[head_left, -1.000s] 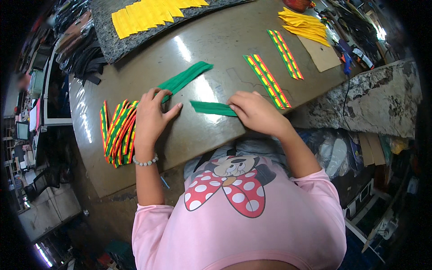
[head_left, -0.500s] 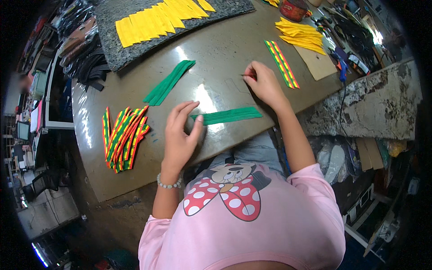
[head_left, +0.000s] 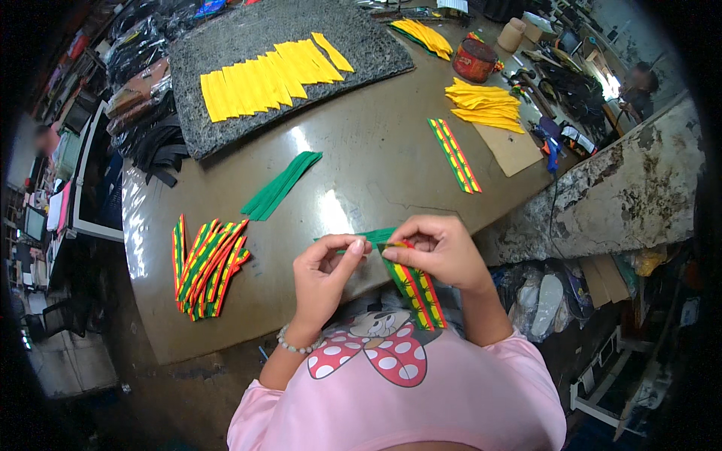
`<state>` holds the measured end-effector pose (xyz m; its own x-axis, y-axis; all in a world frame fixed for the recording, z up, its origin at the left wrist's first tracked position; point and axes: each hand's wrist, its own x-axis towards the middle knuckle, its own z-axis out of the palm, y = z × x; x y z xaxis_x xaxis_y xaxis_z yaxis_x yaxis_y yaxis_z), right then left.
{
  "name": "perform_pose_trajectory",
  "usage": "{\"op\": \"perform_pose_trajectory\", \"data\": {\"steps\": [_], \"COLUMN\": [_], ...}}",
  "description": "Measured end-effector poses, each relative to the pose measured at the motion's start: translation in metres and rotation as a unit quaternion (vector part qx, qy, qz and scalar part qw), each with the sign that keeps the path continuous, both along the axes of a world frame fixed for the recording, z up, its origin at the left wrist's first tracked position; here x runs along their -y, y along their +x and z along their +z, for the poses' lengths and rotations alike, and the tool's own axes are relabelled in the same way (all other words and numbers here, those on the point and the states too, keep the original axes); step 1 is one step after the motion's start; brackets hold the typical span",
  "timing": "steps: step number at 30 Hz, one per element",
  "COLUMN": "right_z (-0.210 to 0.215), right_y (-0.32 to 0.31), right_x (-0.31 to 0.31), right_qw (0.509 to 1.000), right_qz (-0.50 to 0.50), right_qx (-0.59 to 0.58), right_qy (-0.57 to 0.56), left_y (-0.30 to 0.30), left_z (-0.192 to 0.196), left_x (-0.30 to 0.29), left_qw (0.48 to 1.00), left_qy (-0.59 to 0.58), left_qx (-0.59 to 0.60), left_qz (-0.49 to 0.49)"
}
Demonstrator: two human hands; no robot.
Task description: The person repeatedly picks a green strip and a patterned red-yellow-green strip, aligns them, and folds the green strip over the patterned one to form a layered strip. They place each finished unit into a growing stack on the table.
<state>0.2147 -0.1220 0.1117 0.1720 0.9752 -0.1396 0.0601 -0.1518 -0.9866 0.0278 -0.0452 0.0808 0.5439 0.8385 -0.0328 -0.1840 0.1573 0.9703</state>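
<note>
My right hand [head_left: 444, 252] pinches the top end of a striped band [head_left: 417, 293] in red, yellow and green with dark leaf-like marks. The band hangs down in front of my shirt, beyond the table's edge. Close beside it my left hand [head_left: 331, 270] is closed, thumb against fingertips; whatever it may hold is too small to make out. Behind both hands lies a green fabric strip [head_left: 380, 235], partly hidden by them. Farther off on the table is a bundle of green strips [head_left: 280, 188]. At the left sits a pile of striped bands [head_left: 208, 267].
Yellow strips [head_left: 252, 89] are spread on a dark stone-like slab [head_left: 361, 56]. Two striped bands [head_left: 455, 156] lie right of centre, near stacked yellow strips [head_left: 485, 105] on a tan board [head_left: 511, 154]. A red tin [head_left: 474, 60] and a blue glue gun [head_left: 553, 146] stand farther right.
My right hand has come back toward me and left, now with a striped band hanging from it. My left hand's fingers have closed and moved next to it. The view has tilted upward.
</note>
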Motion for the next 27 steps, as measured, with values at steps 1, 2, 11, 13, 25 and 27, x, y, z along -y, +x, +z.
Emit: {"op": "perform_pose_trajectory", "data": {"steps": [1,2,11,13,25,27], "right_z": [-0.003,-0.006,-0.022,-0.027,-0.049,-0.040], "right_y": [-0.002,-0.005,-0.009,-0.008,0.067,0.095], "right_x": [0.002,0.003,0.008,0.008,0.064,0.078], "right_qw": [1.000,0.999,0.999,0.987,0.718,0.690], "right_qz": [-0.004,-0.001,0.003,-0.040,-0.018,-0.077], "right_qx": [-0.005,-0.021,-0.038,-0.143,-0.554,-0.544], "right_qy": [0.008,0.045,0.026,0.067,0.421,0.471], "left_y": [0.000,0.000,0.000,0.001,-0.034,-0.053], "left_z": [0.002,0.004,-0.007,-0.010,-0.007,0.000], "left_x": [0.000,0.003,0.004,0.004,-0.033,-0.046], "left_qw": [1.000,1.000,0.993,0.997,0.916,0.895], "left_qy": [-0.019,-0.028,0.108,0.067,-0.068,-0.044], "left_qx": [0.010,0.001,-0.040,-0.012,0.313,0.325], "left_qz": [-0.004,-0.011,0.002,0.035,0.244,0.302]}}
